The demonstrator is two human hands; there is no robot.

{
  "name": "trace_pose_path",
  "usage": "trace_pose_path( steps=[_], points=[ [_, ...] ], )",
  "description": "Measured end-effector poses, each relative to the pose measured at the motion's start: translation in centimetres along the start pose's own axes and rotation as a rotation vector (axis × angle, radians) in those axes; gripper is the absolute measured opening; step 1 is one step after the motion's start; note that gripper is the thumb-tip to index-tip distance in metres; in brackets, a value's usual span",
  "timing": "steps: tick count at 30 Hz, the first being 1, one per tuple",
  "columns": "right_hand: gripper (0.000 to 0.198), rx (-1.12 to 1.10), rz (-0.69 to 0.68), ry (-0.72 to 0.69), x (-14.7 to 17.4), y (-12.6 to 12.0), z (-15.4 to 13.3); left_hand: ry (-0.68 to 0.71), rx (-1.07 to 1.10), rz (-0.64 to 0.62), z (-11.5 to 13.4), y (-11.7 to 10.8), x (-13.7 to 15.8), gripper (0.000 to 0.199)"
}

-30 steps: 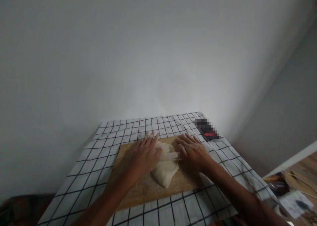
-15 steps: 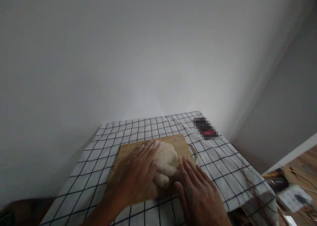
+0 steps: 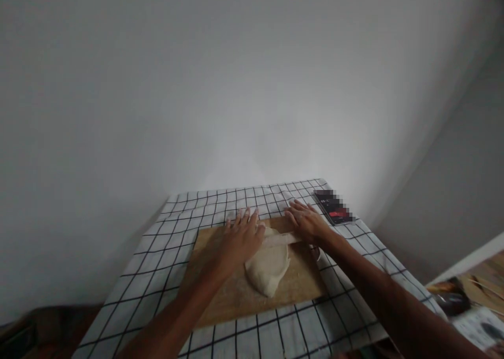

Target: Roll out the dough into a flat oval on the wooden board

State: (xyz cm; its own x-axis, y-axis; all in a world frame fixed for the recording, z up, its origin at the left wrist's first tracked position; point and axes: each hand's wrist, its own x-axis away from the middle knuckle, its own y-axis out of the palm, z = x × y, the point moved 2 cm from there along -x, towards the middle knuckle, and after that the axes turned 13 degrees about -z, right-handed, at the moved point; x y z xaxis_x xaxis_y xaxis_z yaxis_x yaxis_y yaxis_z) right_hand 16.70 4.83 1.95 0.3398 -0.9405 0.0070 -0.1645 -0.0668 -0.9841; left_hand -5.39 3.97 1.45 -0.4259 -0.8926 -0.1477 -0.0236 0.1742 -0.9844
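Observation:
A pale sheet of dough [image 3: 268, 271] lies on the wooden board [image 3: 226, 302], its near end tapering to a rounded point. Across its far part rests a rolling pin [image 3: 281, 239], with only the middle visible between my hands. My left hand [image 3: 243, 235] lies over the pin's left end, fingers stretched out and spread. Over the right end is my right hand [image 3: 306, 223], its fingers extended flat toward the board's far edge. Both palms appear to press on the pin without wrapping round it.
A white cloth with a black grid [image 3: 151, 275] covers the table. At the back right lies a partly pixelated dark phone-like object [image 3: 334, 208]. A grey wall [image 3: 244, 112] rises behind the table. Several items, including a white box [image 3: 478, 325], sit lower right.
Both hands have moved forward, away from me, with the rolling pin, from the dough's near part to its far part. The near part of the dough is now uncovered.

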Motion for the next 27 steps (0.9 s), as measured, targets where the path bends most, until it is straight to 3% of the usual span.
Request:
trace_pose_path(
  steps=[3, 11, 14, 17, 20, 24, 27],
  points=[
    [0.045, 0.003, 0.016, -0.048, 1.5, 0.4, -0.5, 0.037, -0.019, 0.050, 0.4, -0.5, 1.1, 0.039],
    [0.044, 0.010, 0.259, -0.015, 13.5, 2.7, -7.9, 0.279, 0.061, 0.127, 0.9, -1.2, 6.6, 0.050],
    [0.047, 0.019, 0.313, 0.005, 14.4, 3.5, -8.8, 0.319, 0.095, 0.109, 0.5, -1.5, 7.7, 0.051],
    [0.041, 0.044, 0.289, 0.035, 12.0, 2.9, -7.2, 0.292, 0.107, 0.088, 0.2, -1.5, 7.2, 0.049],
    [0.036, 0.080, 0.233, 0.054, 7.4, 1.3, -4.7, 0.229, 0.089, 0.113, 0.0, -0.9, 5.1, 0.047],
    [0.048, 0.105, 0.114, 0.019, 0.9, -1.2, -2.7, 0.076, 0.051, 0.109, -1.1, 0.5, 1.3, 0.043],
    [0.057, 0.118, 0.051, -0.001, -2.9, -1.8, -2.0, 0.069, 0.005, 0.077, -2.4, 1.5, -1.2, 0.035]
  ],
)
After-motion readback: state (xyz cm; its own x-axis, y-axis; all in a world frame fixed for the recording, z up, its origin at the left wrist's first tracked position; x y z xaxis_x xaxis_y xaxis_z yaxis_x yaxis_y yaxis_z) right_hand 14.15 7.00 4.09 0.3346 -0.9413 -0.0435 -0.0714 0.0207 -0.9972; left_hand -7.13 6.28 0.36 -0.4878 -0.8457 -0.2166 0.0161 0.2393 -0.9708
